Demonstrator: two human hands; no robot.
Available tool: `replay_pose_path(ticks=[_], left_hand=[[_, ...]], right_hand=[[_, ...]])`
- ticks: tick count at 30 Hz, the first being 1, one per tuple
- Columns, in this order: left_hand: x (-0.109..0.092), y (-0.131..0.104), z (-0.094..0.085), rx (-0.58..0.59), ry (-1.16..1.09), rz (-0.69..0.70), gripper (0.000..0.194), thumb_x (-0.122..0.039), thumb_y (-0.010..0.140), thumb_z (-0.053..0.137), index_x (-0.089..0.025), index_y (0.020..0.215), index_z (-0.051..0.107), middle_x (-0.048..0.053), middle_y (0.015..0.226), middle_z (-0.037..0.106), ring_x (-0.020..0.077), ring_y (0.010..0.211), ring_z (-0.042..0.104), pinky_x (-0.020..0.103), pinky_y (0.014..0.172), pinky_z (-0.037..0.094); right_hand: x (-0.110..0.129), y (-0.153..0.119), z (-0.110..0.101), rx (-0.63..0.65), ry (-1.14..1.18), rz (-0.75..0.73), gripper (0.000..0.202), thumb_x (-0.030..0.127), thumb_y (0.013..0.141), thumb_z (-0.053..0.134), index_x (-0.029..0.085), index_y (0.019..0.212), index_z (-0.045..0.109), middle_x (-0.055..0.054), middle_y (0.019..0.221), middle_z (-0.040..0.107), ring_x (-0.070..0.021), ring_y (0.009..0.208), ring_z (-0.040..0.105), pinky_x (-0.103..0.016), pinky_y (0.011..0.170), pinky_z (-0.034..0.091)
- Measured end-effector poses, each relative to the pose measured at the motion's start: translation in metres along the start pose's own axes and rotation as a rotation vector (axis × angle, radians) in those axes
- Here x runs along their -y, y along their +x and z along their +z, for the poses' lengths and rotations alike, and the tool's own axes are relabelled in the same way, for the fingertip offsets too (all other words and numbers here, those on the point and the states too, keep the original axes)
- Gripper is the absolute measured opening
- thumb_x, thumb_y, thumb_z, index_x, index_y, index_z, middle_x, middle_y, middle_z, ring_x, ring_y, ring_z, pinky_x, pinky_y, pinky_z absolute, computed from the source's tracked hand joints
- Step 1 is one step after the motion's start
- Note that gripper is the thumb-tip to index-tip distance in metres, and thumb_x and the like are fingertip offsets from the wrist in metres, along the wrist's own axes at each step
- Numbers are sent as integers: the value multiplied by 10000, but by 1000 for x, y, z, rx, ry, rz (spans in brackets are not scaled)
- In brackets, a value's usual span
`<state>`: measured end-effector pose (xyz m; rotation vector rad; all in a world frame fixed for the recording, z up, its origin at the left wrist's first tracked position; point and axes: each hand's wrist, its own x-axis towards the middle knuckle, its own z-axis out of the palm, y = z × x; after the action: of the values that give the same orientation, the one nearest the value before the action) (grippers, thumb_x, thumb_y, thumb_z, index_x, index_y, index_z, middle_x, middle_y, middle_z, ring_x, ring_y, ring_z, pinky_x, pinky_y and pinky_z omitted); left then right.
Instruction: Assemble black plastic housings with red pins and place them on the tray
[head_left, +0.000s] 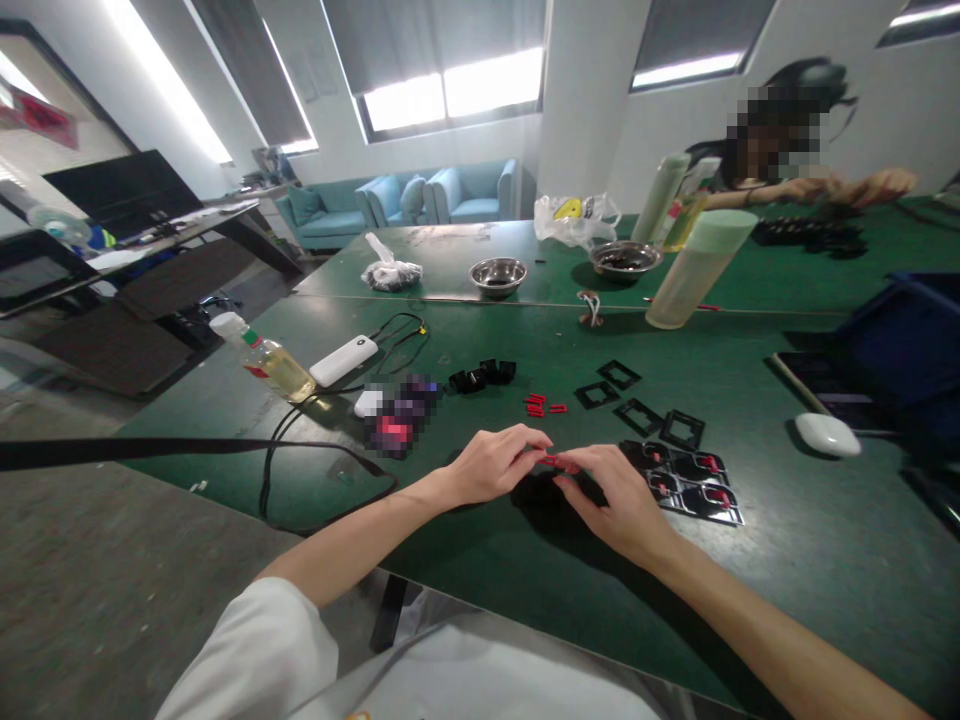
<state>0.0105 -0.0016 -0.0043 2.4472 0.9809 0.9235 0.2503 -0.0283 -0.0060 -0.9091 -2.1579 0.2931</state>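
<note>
Between my two hands, just above the green table, is a small red plastic part (553,461). My left hand (499,460) pinches its left end, and my right hand (611,490) has thumb and fingers closed at its right end. Beyond them lie several loose red pieces (535,404). Small black blocks (484,375) stand in a row behind my left hand. To the right are several square black frames (639,416). Close to my right hand sits a group of glossy black panels (705,468) with red parts on them.
Bottles (277,365), a white power bank (343,360) and cables stand left. Metal bowls (498,275) and a tall frosted bottle (697,270) are at the back. A white mouse (827,435) and blue bin (907,325) are right. Another person (795,160) works across the table.
</note>
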Motion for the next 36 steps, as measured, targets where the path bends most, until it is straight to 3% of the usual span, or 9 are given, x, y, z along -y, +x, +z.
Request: replay_pose_path(ticks=[13, 18, 22, 27, 36], left_hand=[[-3, -1, 2, -15, -36, 61, 318, -365, 1128, 429, -187, 1185, 686, 61, 1064, 781, 145, 937, 757, 233, 871, 589], [-4, -1, -3, -18, 25, 114, 340, -431, 1101, 497, -177, 1209, 697, 76, 1104, 786, 127, 792, 735, 237, 772, 598], [-2, 0, -5, -66, 105, 195, 327, -439, 1085, 542, -191, 1172, 737, 79, 1120, 793, 145, 938, 767, 234, 812, 603], [-1, 1, -3, -152, 170, 268, 261, -372, 1078, 579, -192, 1082, 767, 41, 1028, 806, 118, 870, 768, 203, 760, 575], [-1, 1, -4, -129, 228, 313, 322, -395, 1102, 538, -193, 1044, 782, 34, 1001, 814, 109, 824, 764, 204, 719, 552]], right_hand=[[1, 1, 1, -25, 4, -16, 90, 229, 1032, 596, 284, 1078, 650, -51, 993, 778, -259, 892, 728, -442, 805, 568], [2, 2, 1, -80, -7, -19, 110, 208, 1039, 596, 278, 1117, 631, -34, 934, 746, -237, 839, 700, -407, 774, 556], [2, 2, 0, -97, -7, -17, 103, 208, 1044, 596, 274, 1114, 633, -24, 909, 727, -227, 818, 690, -387, 755, 553], [1, 3, 0, -132, -14, -79, 92, 198, 1033, 634, 261, 1099, 631, -13, 886, 712, -201, 790, 681, -350, 725, 554], [2, 4, 0, -106, 31, -84, 135, 160, 1024, 646, 249, 1122, 623, -12, 887, 698, -172, 758, 675, -320, 694, 554]])
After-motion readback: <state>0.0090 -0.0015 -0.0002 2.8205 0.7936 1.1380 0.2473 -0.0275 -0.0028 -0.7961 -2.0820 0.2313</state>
